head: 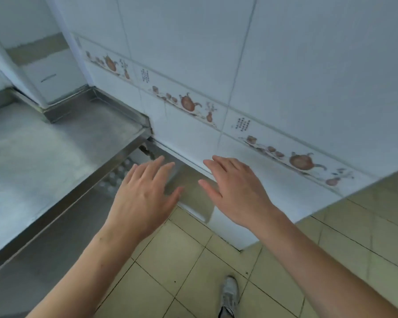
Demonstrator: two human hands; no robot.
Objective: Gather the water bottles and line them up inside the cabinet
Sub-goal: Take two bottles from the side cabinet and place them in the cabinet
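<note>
From the head view, both hands are seen stretched forward with fingers straight and spread, so each grip is wide and nothing is held. The left hand (145, 193) is raised over the edge of the steel surface (44, 143). The right hand (237, 189) is raised before the tiled wall (285, 65). Blurred water bottles (117, 175), seen as pale caps, are grouped inside the cabinet (55, 244) under the surface, just beyond the left fingertips. A shoe (229, 294) is planted on the tiled floor (193, 260).

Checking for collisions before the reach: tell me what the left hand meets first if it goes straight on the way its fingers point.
Probably the open cabinet under the steel counter: the left hand points into that opening, with bottle caps just to its left. Depth is unclear.
</note>
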